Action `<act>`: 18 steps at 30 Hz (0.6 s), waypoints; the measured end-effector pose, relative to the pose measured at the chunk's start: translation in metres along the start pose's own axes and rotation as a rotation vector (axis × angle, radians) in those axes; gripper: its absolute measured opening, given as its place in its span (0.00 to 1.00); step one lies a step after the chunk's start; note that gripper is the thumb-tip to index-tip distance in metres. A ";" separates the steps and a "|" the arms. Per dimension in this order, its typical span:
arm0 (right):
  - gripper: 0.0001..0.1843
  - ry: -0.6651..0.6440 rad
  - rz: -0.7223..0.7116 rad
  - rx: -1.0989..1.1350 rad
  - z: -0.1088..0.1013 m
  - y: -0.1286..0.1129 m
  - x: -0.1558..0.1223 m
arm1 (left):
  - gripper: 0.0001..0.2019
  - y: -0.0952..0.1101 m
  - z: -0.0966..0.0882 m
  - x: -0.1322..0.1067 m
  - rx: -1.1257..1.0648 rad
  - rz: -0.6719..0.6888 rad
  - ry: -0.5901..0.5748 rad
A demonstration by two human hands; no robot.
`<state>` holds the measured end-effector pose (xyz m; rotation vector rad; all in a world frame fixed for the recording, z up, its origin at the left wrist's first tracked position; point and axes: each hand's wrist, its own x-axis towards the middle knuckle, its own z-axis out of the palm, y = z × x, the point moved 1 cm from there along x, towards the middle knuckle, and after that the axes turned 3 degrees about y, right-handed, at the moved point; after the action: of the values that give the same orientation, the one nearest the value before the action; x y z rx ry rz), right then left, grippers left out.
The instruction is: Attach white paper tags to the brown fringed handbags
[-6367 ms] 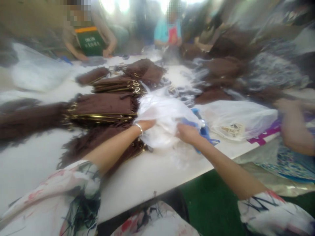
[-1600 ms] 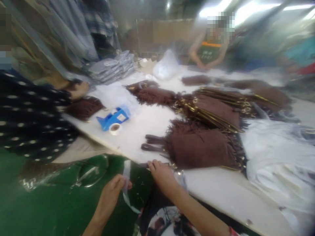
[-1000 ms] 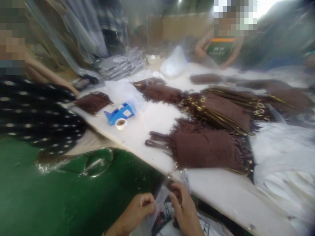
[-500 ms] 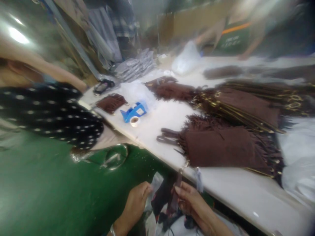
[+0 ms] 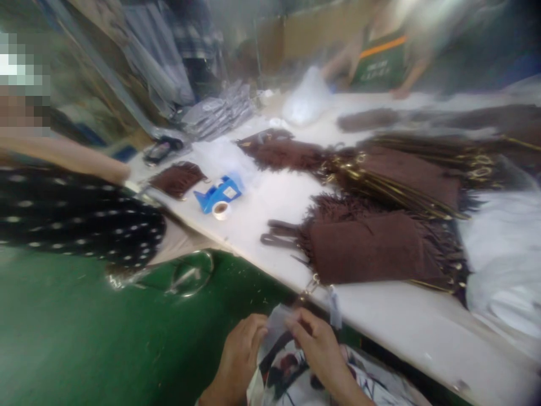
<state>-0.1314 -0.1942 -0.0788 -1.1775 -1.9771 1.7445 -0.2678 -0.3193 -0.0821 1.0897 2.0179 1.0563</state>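
Note:
Low in front of me, just off the table's near edge, my left hand (image 5: 243,349) is closed on a thin translucent plastic sleeve (image 5: 278,322). My right hand (image 5: 316,345) pinches the sleeve's other side, close to the left fingers. Behind the right fingers a brown strap (image 5: 299,301) shows in part, its gold metal clip (image 5: 313,283) at the table edge; whether the right hand also holds it is hidden. A stack of brown fringed bags (image 5: 367,248) lies on the table just beyond my hands.
The white table (image 5: 406,316) runs diagonally. A blue tape dispenser (image 5: 220,193) stands by a tape roll (image 5: 221,211). More brown bags with gold hardware (image 5: 414,175) lie farther back, clear plastic (image 5: 502,259) at right. A person in a dotted top (image 5: 80,217) is at left; another person (image 5: 380,62) works across.
My right hand has moved left from the brown strap to the plastic sleeve, now beside my left hand. The view has shifted slightly to the right.

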 end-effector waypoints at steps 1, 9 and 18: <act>0.17 0.024 -0.010 -0.003 0.001 0.003 0.000 | 0.13 -0.001 0.002 0.002 -0.148 -0.077 -0.005; 0.15 -0.175 0.064 0.132 0.005 0.030 -0.006 | 0.13 -0.025 0.013 0.010 -0.368 -0.318 0.005; 0.31 -0.041 0.414 0.372 0.016 0.094 0.037 | 0.17 -0.029 -0.019 0.008 -0.068 -0.208 -0.031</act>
<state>-0.1283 -0.1839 -0.1808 -1.4903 -1.4006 2.2252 -0.2974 -0.3293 -0.0984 0.8352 2.0059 0.9861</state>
